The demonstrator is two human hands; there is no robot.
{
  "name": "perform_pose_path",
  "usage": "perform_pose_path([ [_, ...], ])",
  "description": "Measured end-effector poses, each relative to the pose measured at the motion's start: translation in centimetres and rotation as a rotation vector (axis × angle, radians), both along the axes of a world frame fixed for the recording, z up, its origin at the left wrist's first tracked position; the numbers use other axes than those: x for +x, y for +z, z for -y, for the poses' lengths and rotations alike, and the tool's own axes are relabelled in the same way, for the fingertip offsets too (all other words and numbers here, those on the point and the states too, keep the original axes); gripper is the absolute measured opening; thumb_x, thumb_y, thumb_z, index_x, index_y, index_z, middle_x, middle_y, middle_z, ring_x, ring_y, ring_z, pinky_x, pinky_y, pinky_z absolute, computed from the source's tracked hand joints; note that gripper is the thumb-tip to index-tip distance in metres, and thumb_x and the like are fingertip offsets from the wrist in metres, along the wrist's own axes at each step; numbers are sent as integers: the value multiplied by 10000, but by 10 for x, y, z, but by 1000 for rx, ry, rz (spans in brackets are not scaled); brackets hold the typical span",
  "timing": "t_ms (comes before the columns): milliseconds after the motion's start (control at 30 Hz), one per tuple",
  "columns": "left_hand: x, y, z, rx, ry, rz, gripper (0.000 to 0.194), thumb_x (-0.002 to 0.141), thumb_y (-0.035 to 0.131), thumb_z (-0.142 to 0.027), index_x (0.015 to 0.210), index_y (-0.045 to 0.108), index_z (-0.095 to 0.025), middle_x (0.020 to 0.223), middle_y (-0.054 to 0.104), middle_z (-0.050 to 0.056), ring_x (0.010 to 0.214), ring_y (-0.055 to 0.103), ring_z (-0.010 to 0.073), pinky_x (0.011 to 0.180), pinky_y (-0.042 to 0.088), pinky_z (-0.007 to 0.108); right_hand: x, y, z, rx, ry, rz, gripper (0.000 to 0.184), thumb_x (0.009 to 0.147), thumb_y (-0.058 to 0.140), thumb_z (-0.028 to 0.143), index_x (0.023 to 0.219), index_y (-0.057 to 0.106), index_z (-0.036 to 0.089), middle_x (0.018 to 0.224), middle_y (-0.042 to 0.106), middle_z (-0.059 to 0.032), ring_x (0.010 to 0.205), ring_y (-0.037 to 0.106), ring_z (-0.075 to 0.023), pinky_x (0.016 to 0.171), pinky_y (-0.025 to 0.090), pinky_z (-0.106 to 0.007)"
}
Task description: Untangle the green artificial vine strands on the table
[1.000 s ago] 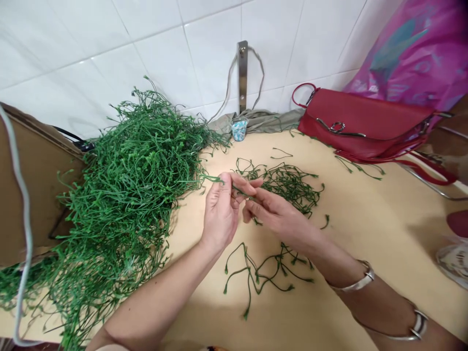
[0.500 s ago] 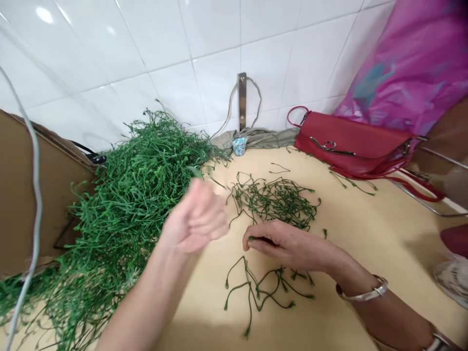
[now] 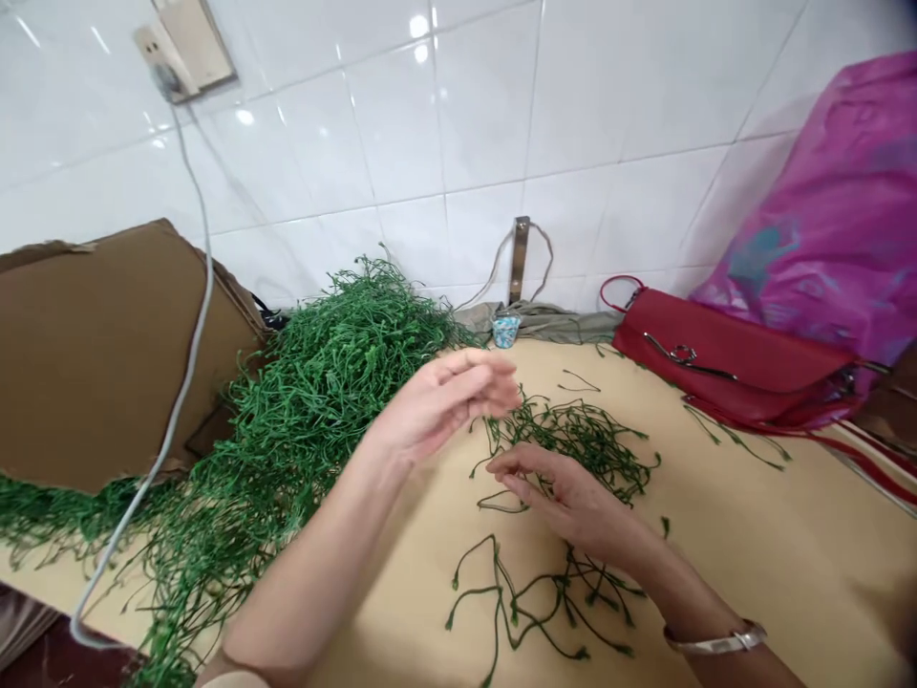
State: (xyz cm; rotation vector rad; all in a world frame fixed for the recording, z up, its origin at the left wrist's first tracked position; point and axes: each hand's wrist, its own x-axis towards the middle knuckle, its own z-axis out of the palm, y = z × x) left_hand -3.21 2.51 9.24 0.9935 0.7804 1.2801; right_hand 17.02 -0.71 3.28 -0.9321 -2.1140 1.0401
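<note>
At your 10 o'clock a brown cardboard sheet (image 3: 107, 354) stands against the white tiled wall (image 3: 401, 124). A thin grey cable (image 3: 193, 287) runs down across it from a wall socket plate (image 3: 184, 53), which your view has swung up to take in since the earlier frame.

Just right of the cardboard, a large heap of green plastic vine stems (image 3: 322, 401) spills across the cream tabletop (image 3: 788, 573) at 11 o'clock.

Your left hand (image 3: 444, 406) is no longer the blurred, raised shape of the earlier frame. It now hovers beside the heap, its fingers loosely together and slightly curled, clamped on nothing.

At 12 o'clock lies a tangled pile of short green stems (image 3: 573, 440), and at 6 o'clock a looser bunch of green stems (image 3: 537, 602).

Your right hand (image 3: 573, 502), wearing a silver bangle (image 3: 716, 640) at the wrist, sits between those two groups, touching or just above the pile's near edge. Its fingers have eased apart and no longer pinch the dark stem they held earlier.

Further right, around 1 o'clock, are a steel wall bracket (image 3: 521, 258), a small clear cup of blue and white bits (image 3: 505, 331) and a grey-green cloth (image 3: 565, 325). A red leather handbag (image 3: 716, 349) rests at 2 o'clock, against a magenta plastic bag (image 3: 838, 220).
</note>
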Motion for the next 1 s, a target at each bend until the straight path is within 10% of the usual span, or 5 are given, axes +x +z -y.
perform_pose_path([
  [200,-11,-53,-44,316,515,-1016,238,911,609,-140,1140,666,-166,1191,657,125,1052,635,213,970,517,389,-11,0,-10,78,-77,59,213,969,495,276,926,695,217,904,756,-59,827,696,-206,768,550,-340],
  [467,-15,-103,-47,254,460,-1519,240,937,510,-73,1070,680,-179,1143,671,130,1147,569,283,986,478,444,-30,-26,-28,350,-49,134,237,990,435,156,954,666,191,931,736,-79,889,682,-211,815,513,-361],
  [767,-15,-115,-51,326,403,-1832,266,1012,441,-185,1087,696,-168,1128,673,129,1122,579,269,960,442,420,-25,-59,-27,585,-83,429,248,989,478,110,941,708,192,923,706,-74,914,626,-234,810,448,-368],
  [1000,11,-90,-75,480,324,-1915,356,952,521,-121,1304,570,-142,1258,590,154,1187,562,261,1022,388,409,-28,-65,-27,617,-105,420,244,974,471,86,953,695,182,922,690,-78,887,599,-224,791,429,-358],
])
